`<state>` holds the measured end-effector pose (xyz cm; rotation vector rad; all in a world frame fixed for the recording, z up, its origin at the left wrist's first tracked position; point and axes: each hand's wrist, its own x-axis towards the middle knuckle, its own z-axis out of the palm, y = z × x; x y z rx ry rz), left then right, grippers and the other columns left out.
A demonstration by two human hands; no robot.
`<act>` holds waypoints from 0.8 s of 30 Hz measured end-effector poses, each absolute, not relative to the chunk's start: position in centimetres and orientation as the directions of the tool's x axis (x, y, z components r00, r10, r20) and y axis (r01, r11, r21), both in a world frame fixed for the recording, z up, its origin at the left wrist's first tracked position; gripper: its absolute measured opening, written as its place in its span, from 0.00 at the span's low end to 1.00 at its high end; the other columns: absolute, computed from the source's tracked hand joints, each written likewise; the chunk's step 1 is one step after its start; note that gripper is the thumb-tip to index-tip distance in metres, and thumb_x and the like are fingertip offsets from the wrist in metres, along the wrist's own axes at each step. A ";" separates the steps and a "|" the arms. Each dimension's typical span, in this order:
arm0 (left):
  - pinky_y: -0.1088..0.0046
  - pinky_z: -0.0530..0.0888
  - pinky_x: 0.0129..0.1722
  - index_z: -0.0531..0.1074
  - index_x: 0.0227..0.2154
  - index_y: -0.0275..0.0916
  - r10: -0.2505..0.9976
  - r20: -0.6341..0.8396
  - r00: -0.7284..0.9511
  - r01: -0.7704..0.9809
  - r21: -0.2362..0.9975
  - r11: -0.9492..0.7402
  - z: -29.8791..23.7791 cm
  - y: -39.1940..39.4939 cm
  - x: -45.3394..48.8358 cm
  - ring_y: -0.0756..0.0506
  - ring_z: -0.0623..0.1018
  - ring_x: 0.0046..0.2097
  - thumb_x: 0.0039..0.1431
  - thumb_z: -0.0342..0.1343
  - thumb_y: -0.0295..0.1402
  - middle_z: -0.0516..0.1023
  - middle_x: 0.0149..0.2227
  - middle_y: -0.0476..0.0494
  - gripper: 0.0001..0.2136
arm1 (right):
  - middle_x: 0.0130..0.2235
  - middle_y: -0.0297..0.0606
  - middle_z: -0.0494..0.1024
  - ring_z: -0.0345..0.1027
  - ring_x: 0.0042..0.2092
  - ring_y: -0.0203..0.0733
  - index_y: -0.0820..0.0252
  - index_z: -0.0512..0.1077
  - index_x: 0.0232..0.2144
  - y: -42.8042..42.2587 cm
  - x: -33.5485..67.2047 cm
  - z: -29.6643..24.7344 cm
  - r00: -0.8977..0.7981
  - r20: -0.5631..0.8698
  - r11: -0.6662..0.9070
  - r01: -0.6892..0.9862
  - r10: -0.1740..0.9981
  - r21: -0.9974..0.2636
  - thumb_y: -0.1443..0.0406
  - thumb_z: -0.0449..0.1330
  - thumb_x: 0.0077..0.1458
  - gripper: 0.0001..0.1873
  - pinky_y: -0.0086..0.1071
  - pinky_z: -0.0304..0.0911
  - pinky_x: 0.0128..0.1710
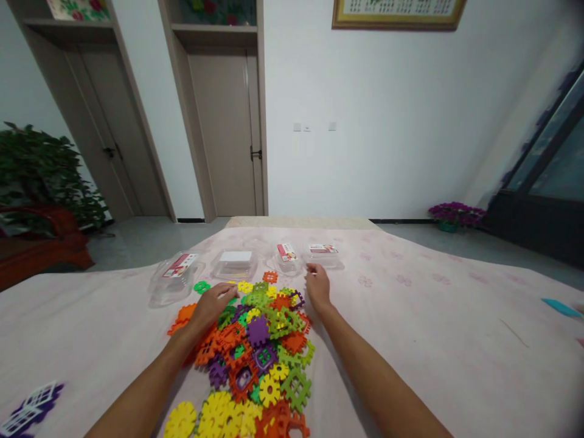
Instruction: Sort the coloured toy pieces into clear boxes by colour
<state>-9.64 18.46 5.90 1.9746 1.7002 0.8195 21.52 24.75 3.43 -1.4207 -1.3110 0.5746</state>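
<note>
A heap of plastic interlocking building pieces [258,331] in orange, green, purple and yellow lies on the table in front of me. Over the heap's far left edge rests my left hand [215,304], its fingers stretched loosely toward the pieces. Beside the far right edge is my right hand [318,285], fingers curled inward; anything inside them is hidden. Just beyond it stands a clear plastic box [325,258] with a label. A single orange piece [270,277] lies between the two hands, and a green round piece [201,287] sits left of my left hand.
More clear plastic containers [235,264] stand along the far side, one box [176,277] at the left. Yellow flower-shaped pieces [223,417] gather nearest me. White-and-purple flat items [31,407] lie far left, a blue object [561,307] far right. A patterned cloth [433,340] covers the table.
</note>
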 end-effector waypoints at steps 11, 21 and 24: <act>0.57 0.61 0.62 0.78 0.42 0.44 0.995 0.087 0.045 0.788 0.609 -0.089 2.3 17.7 -6.7 0.37 0.71 0.60 0.60 0.48 0.48 0.78 0.54 0.38 0.19 | 0.44 0.39 0.81 0.70 0.48 0.46 0.54 0.77 0.40 21.4 14.4 2.6 -0.275 0.163 0.308 0.650 0.948 -0.695 0.55 0.52 0.64 0.17 0.36 0.60 0.50; 0.64 0.70 0.53 0.74 0.45 0.37 0.972 0.228 -0.063 0.846 0.529 -0.069 4.9 18.8 -8.2 0.42 0.77 0.52 0.68 0.23 0.42 0.79 0.50 0.35 0.31 | 0.40 0.39 0.79 0.70 0.42 0.45 0.60 0.77 0.41 21.0 16.1 4.7 -0.308 0.283 0.371 0.284 0.908 -0.884 0.50 0.49 0.64 0.24 0.37 0.65 0.44; 0.56 0.66 0.57 0.72 0.50 0.37 0.967 0.206 -0.146 0.927 0.370 0.061 4.4 20.4 -10.8 0.37 0.72 0.58 0.67 0.33 0.42 0.76 0.55 0.32 0.25 | 0.48 0.44 0.78 0.69 0.50 0.46 0.62 0.74 0.49 23.4 16.2 4.8 -0.352 0.308 0.468 0.655 0.884 -0.594 0.56 0.46 0.68 0.23 0.38 0.62 0.50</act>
